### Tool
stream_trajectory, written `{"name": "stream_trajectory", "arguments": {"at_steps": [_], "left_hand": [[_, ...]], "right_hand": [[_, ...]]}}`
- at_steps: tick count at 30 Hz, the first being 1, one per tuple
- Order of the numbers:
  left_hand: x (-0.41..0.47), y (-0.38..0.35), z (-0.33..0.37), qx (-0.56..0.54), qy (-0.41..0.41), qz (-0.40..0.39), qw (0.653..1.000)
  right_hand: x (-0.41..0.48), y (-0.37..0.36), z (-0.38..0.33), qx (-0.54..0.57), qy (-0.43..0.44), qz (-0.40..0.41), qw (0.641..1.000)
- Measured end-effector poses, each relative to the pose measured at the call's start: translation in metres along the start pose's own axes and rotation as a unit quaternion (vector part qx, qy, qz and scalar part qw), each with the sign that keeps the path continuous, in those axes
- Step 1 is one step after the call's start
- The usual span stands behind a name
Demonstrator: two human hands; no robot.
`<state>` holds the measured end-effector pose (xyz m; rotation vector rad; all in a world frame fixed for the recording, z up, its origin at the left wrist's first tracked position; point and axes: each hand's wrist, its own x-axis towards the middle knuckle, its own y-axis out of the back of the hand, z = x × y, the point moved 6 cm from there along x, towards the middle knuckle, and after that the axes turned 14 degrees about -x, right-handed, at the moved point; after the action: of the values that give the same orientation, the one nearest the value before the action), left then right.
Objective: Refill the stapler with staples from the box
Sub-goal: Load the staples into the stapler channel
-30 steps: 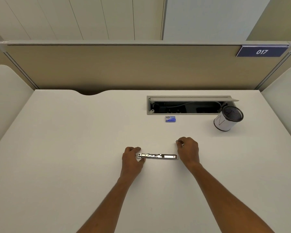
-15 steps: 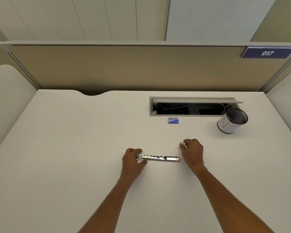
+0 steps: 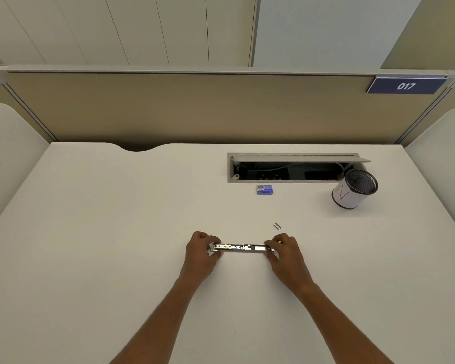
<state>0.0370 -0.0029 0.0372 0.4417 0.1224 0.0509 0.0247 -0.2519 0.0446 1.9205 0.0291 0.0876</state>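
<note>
Toward the near edge of the white tabletop, about midway across, a long silver metal stapler is seen lying crosswise, its channel turned upward. Its left end is gripped by the left hand, whose fingers are curled round it. Its right end is held in the same way by the right hand, so the stapler is spanned between the two hands. Just beyond the right hand and apart from it, a short silver strip of staples is laid loose on the tabletop. Farther back, a small blue box is set just before a grey recessed cable tray with its lid raised. At the tray's right end, near the far right corner, a black mesh pen cup wrapped in white paper is placed. Behind the far edge a beige partition is mounted, bearing a dark blue plate marked 017.
</note>
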Motion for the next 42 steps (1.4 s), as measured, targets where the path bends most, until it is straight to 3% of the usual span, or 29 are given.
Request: {"name": "stream_trajectory", "arguments": {"at_steps": [6,9,11,13,15,19,26,30,39,42], "left_hand": [[0.0,0.001,0.004,0.011,-0.029,-0.037,0.999],[0.0,0.01,0.002,-0.054,0.028,-0.042,0.997],[-0.003,0.015,-0.001,-0.166,0.091,-0.038,0.981],[-0.007,0.016,0.002,-0.33,0.137,-0.028,0.933],[-0.011,0.015,0.01,-0.481,0.156,-0.017,0.862],[-0.019,0.012,0.027,-0.649,0.176,0.009,0.74],[-0.049,-0.01,0.042,-0.735,0.211,0.002,0.644],[-0.056,-0.012,0.039,-0.723,0.229,0.023,0.652],[-0.055,0.011,0.043,-0.683,0.217,0.029,0.697],[-0.055,0.015,0.05,-0.673,0.201,0.006,0.712]], "right_hand": [[-0.002,0.008,-0.001,0.015,0.013,-0.005,1.0],[-0.008,0.024,-0.007,0.046,0.03,0.007,0.998],[-0.013,0.035,-0.012,0.077,0.03,0.024,0.996],[-0.018,0.047,-0.015,0.107,0.025,0.045,0.993],[-0.025,0.059,-0.021,0.13,0.026,0.065,0.989],[-0.039,0.082,-0.036,0.152,0.026,0.102,0.983],[-0.062,0.088,-0.05,0.196,-0.01,0.137,0.971],[-0.073,0.078,-0.057,0.204,-0.016,0.114,0.972],[-0.052,0.091,-0.093,0.229,0.055,-0.046,0.971],[-0.034,0.101,-0.112,0.257,0.064,-0.041,0.963]]}}
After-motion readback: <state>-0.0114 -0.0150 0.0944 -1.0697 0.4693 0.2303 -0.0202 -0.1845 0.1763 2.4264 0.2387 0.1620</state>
